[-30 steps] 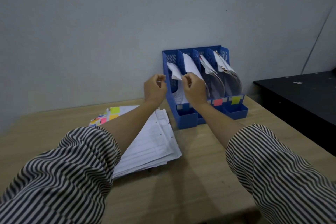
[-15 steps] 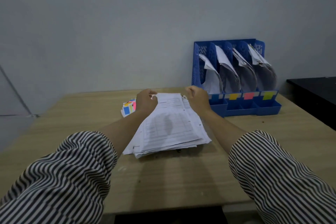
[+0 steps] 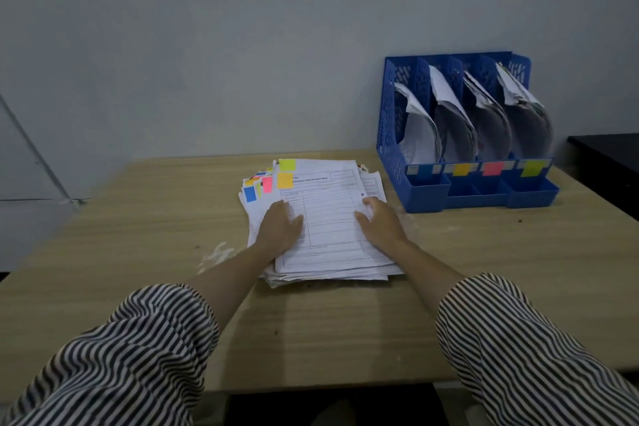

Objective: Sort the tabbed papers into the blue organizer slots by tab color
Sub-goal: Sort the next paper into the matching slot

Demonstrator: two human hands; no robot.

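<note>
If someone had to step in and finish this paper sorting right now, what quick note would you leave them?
Left hand: flat on the paper stack, holding nothing.
Right hand: resting on the stack's right side, fingers slightly bent, nothing pinched.
The stack lies on the table, left of the blue organizer; its top sheet carries green and yellow tabs.
Done: all four slots already hold papers. Labels run blue, yellow, pink, green, left to right.
Left: a thick stack still to sort; the top sheet probably goes next.
</note>
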